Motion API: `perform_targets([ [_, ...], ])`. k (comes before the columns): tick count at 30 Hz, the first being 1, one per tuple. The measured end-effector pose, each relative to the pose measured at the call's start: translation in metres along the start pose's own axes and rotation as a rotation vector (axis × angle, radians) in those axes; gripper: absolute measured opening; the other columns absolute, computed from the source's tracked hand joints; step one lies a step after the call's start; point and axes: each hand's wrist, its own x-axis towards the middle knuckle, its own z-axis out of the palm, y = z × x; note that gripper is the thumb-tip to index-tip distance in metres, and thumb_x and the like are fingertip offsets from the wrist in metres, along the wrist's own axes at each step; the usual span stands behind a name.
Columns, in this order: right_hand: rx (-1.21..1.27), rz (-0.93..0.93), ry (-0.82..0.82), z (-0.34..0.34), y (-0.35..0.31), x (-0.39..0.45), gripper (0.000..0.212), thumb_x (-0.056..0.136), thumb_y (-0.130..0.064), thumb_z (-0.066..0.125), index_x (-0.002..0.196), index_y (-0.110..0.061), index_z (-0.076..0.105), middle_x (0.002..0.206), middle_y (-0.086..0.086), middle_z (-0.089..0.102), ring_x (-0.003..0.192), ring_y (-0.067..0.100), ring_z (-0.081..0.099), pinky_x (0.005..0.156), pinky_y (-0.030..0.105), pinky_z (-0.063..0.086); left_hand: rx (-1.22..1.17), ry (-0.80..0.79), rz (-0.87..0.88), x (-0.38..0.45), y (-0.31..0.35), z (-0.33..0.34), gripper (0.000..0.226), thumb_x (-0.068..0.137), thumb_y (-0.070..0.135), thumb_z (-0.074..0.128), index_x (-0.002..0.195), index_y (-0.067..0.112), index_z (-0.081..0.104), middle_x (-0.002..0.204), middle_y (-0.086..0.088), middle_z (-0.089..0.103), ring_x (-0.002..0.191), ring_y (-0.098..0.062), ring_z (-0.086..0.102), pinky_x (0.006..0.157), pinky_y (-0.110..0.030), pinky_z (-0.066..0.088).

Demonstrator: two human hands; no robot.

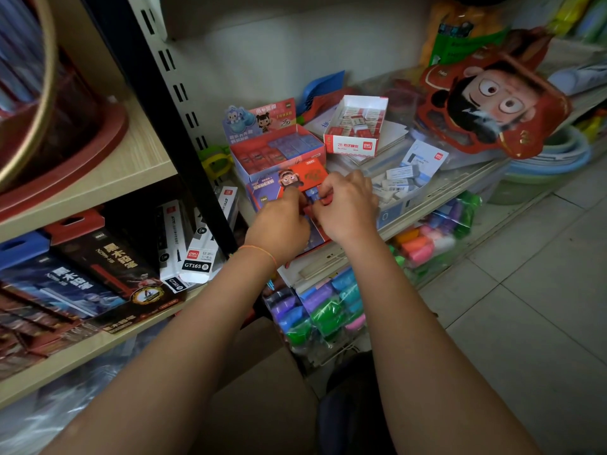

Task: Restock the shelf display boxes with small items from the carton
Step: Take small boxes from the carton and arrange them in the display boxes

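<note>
A red and blue display box (297, 183) with a cartoon character on its flap lay at the front of the shelf (437, 192), partly hidden, its contents not clear. Just behind it stood a red display box (279, 152) with an upright printed header, packed with red and blue packets. Further back, a white and red box (356, 126) sat tilted, open, holding small white erasers.
</note>
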Motion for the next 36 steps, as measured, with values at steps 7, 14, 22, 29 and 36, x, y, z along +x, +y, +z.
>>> perform_targets([
  [7, 0.053, 0.029, 0.002, 0.0, 0.004, 0.001, 0.017, 0.081, -0.032, 0.071, 0.093, -0.022, 0.065, 0.11, 0.008, 0.051, 0.117, 0.031, 0.045, 0.093, 0.041, 0.038, 0.299, -0.06, -0.001, 0.012, 0.015, 0.004, 0.029, 0.097, 0.027, 0.042, 0.109, 0.007, 0.059, 0.115, -0.02, 0.063, 0.104, -0.038, 0.059, 0.082, -0.038, 0.046],
  [14, 0.051, 0.025, -0.013, 0.0, 0.004, 0.002, 0.015, 0.083, -0.03, 0.07, 0.093, -0.021, 0.064, 0.111, 0.008, 0.05, 0.116, 0.03, 0.045, 0.092, 0.041, 0.041, 0.142, -0.144, -0.079, 0.013, 0.012, 0.002, 0.037, 0.094, 0.033, 0.046, 0.123, 0.01, 0.05, 0.125, -0.016, 0.061, 0.111, -0.034, 0.057, 0.086, -0.035, 0.044],
  [22, 0.092, -0.018, 0.039, -0.007, 0.004, 0.002, 0.003, 0.089, -0.022, 0.064, 0.09, -0.02, 0.066, 0.098, 0.002, 0.049, 0.108, 0.03, 0.051, 0.089, 0.045, 0.046, 0.006, 0.269, 0.107, -0.015, -0.004, -0.018, 0.034, 0.081, 0.013, 0.043, 0.104, 0.004, 0.067, 0.1, -0.018, 0.065, 0.095, -0.037, 0.06, 0.074, -0.04, 0.05],
  [29, 0.205, -0.135, -0.055, -0.002, -0.005, -0.002, 0.024, 0.086, -0.006, 0.059, 0.084, -0.026, 0.073, 0.094, 0.004, 0.054, 0.093, 0.029, 0.061, 0.08, 0.041, 0.051, -0.136, 0.281, -0.295, -0.038, -0.002, 0.002, 0.028, 0.09, 0.009, 0.051, 0.114, -0.001, 0.041, 0.114, -0.025, 0.055, 0.094, -0.046, 0.058, 0.068, -0.042, 0.041],
  [36, 0.016, -0.184, -0.216, -0.003, -0.013, -0.005, 0.027, 0.09, -0.009, 0.056, 0.097, -0.023, 0.078, 0.112, 0.003, 0.069, 0.103, 0.025, 0.061, 0.087, 0.034, 0.05, -0.703, 0.178, -0.543, -0.036, -0.019, 0.019, 0.034, 0.093, 0.024, 0.055, 0.124, 0.016, 0.045, 0.101, -0.015, 0.066, 0.06, -0.027, 0.065, 0.052, -0.032, 0.054],
])
